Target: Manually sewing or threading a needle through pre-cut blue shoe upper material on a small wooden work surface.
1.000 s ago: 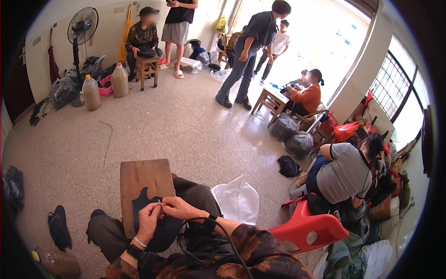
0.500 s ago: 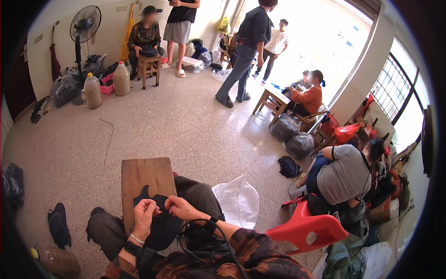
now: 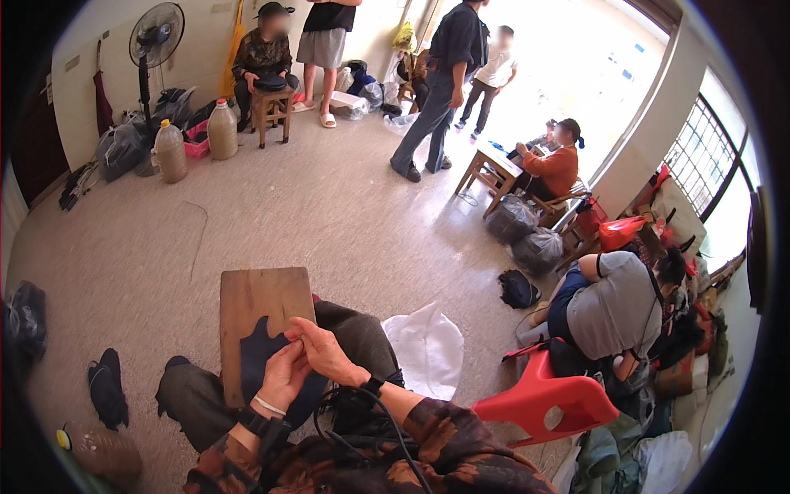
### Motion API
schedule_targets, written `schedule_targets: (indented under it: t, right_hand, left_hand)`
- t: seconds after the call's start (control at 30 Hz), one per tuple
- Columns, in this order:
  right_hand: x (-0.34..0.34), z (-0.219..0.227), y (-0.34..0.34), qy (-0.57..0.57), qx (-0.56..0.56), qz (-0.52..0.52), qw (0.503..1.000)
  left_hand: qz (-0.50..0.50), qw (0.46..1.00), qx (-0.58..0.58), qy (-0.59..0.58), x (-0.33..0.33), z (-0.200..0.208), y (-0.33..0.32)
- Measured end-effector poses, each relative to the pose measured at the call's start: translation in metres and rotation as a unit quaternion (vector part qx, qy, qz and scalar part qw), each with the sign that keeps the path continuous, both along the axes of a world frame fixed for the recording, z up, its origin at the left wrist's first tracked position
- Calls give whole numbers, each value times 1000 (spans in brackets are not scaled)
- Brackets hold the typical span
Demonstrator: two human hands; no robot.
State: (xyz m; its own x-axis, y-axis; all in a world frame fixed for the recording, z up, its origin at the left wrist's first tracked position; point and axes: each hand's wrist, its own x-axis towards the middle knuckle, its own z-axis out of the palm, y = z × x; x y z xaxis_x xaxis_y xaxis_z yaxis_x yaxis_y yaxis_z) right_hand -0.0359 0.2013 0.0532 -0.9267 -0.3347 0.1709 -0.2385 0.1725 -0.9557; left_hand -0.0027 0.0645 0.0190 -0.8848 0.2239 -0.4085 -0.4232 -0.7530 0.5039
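Note:
My left hand [image 3: 284,376] and my right hand [image 3: 327,352] meet above a wooden board [image 3: 262,295] that lies by my lap. Their fingertips are pressed together, and whatever is between them is too small or hidden to make out. Under the hands a dark navy piece of cut cloth [image 3: 255,350] lies on the board, its far edge rising in narrow points. My hands and forearms cover much of it. A black cable [image 3: 387,420] loops across my right forearm.
A red plastic chair [image 3: 559,395] stands at my right, near a seated person in grey [image 3: 617,300]. White sacking [image 3: 428,350] lies beside my knee. Dark cloth pieces [image 3: 107,389] and a capped jug [image 3: 103,454] are at left. Several people sit or stand farther off.
My hands have come together, the right moving over the left's fingertips. The cloth's pointed edge has shifted slightly on the board. The whole view has tilted a little.

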Motion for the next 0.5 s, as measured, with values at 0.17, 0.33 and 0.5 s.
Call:
schedule_targets:
  t: [0.17, 0.33, 0.5]
  right_hand:
    - [10, -10, -8, 60, 40, -5, 997]
    - [13, -10, -14, 116, 77, -20, 990]
    - [21, 0, -18, -54, -53, 10, 997]
  left_hand:
    - [3, 996, 75, 37, 8, -14, 0]
    - [55, 998, 27, 6, 9, -16, -1]
    - [39, 994, -42, 96, 16, -9, -5]
